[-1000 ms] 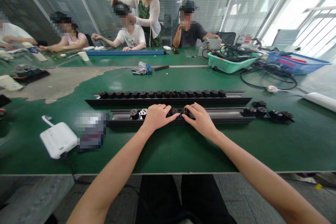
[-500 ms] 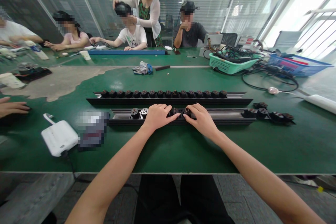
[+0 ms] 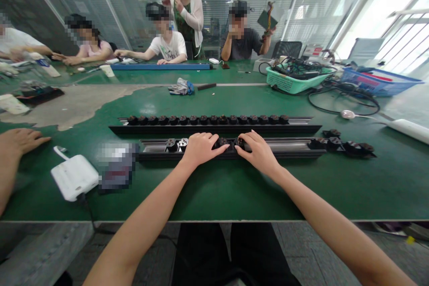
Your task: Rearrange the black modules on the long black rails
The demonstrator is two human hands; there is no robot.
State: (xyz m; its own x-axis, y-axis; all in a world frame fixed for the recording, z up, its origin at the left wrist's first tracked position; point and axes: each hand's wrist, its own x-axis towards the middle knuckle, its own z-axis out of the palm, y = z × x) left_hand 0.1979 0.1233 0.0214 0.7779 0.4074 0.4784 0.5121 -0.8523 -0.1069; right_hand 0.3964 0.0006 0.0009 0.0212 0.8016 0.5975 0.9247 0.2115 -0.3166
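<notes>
A long black metal channel point(image 3: 288, 146) lies across the table in front of me, with a row of black socket modules point(image 3: 171, 144) set along its silvery inside. My left hand point(image 3: 201, 148) is closed over the middle of that row, thumb in front and fingers behind. Most of the modules beneath it are hidden. Just to the right, my right hand point(image 3: 257, 151) grips a socket module point(image 3: 239, 142) between thumb and fingers. Between my two hands another module point(image 3: 223, 142) shows. More linked modules point(image 3: 334, 143) stick out past the channel's right end.
Behind lies a second black channel point(image 3: 214, 129) filled with modules. A white adapter box point(image 3: 74, 178) and a dark pouch point(image 3: 117, 174) are on the left, near a co-worker's hand point(image 3: 25, 140). Farther off stand a green basket point(image 3: 295, 84) of cables, a blue basket point(image 3: 385, 87) and gloves point(image 3: 181, 86).
My hands stay nearly in place. The co-worker's hand at left reaches farther in. Across the table, a seated person has raised a dark flat piece with wires; the standing person's hands left the headgear.
</notes>
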